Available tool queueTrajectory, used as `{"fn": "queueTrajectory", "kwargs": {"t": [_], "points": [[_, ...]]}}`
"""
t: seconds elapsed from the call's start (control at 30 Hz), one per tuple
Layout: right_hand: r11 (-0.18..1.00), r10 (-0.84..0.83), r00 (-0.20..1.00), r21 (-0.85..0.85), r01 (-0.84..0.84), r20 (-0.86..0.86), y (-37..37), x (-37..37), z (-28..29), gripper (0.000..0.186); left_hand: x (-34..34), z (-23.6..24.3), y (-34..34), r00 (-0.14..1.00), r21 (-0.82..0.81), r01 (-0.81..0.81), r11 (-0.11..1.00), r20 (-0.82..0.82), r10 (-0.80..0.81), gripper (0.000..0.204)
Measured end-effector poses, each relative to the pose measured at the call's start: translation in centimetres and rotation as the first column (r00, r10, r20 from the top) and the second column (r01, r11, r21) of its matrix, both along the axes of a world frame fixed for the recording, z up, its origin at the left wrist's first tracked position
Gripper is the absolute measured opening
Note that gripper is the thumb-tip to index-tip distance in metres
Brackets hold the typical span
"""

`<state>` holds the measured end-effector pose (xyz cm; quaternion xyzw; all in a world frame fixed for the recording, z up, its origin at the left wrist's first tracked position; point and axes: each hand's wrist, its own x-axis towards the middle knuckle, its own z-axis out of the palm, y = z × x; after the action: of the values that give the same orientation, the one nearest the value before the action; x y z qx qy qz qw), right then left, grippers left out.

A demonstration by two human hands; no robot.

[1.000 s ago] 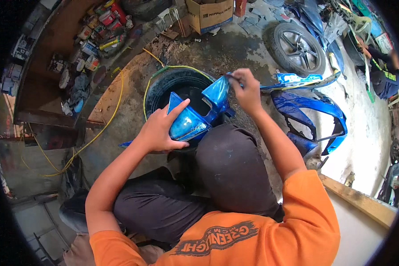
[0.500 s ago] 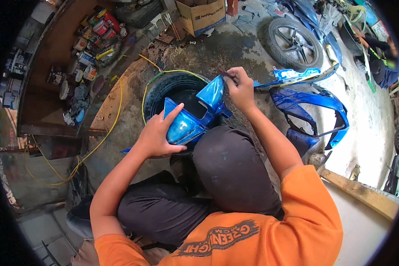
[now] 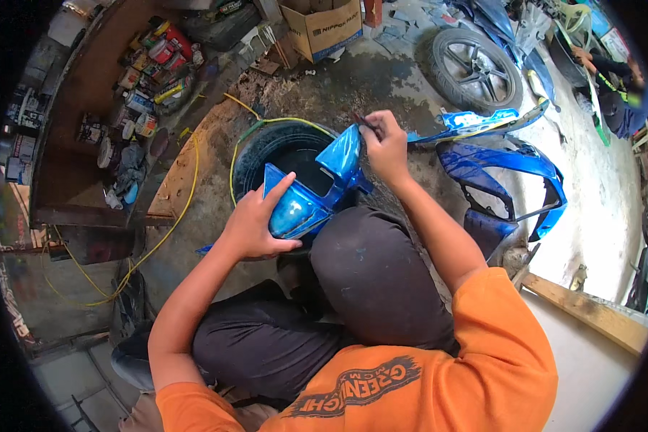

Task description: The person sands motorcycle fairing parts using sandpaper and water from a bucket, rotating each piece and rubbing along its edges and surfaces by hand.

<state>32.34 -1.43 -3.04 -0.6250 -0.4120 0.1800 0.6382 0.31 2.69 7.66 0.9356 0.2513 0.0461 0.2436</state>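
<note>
Two bare hands work on one blue panel point(image 3: 317, 191), a glossy scooter fairing piece that stands near the middle of the view, propped over a black tyre point(image 3: 266, 155) on the floor and leaning against the person's dark-trousered knee point(image 3: 371, 273).

At 9 to 10 o'clock, a brown shelf point(image 3: 72, 144) holds a crowd of cans point(image 3: 147, 68) and small tins; what is in them cannot be told. A yellow hose point(image 3: 173, 223) curls from the shelf side across the floor and round the tyre's rim.

The left hand point(image 3: 255, 223) presses on the panel's lower, rounded end, fingers spread apart over the blue surface, thumb up against its edge.

At 12 o'clock a cardboard box point(image 3: 324, 29) stands open-topped on the floor; its contents are hidden.

The right hand point(image 3: 385, 144) is at the panel's upper tip, fingers pinched together on a small dark tool point(image 3: 363, 122), too small to tell what kind, its end touching the panel's top edge.

At 1 to 3 o'clock, more blue fairing point(image 3: 504, 173) lies on the floor, just beside the right forearm. Beyond it, a wheel point(image 3: 475, 68) lies flat. At 4 o'clock a wooden plank point(image 3: 590, 313) runs along a pale ledge. Another person's arm point(image 3: 612, 68) shows at 2 o'clock, near the rim.
</note>
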Motion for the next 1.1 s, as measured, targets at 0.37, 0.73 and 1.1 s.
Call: {"fn": "queueTrajectory", "kwargs": {"t": [0.37,0.73,1.1], "points": [[0.999,0.050,0.997,-0.015,-0.049,0.064,-0.4,0.6,0.7,0.011,0.2,-0.2,-0.2,1.000,0.013,-0.009,1.000,0.017,0.009,0.134],[0.962,0.135,0.902,0.164,-0.219,0.411,-3.8,-0.6,0.1,0.016,-0.3,0.0,0.1,1.000,-0.002,-0.022,1.000,-0.015,0.022,0.133],[0.914,0.282,0.865,0.159,-0.374,0.415,-6.6,-0.1,-2.5,0.013,-0.2,0.0,-0.2,0.995,-0.057,-0.031,0.998,-0.096,0.025,0.137]]}}
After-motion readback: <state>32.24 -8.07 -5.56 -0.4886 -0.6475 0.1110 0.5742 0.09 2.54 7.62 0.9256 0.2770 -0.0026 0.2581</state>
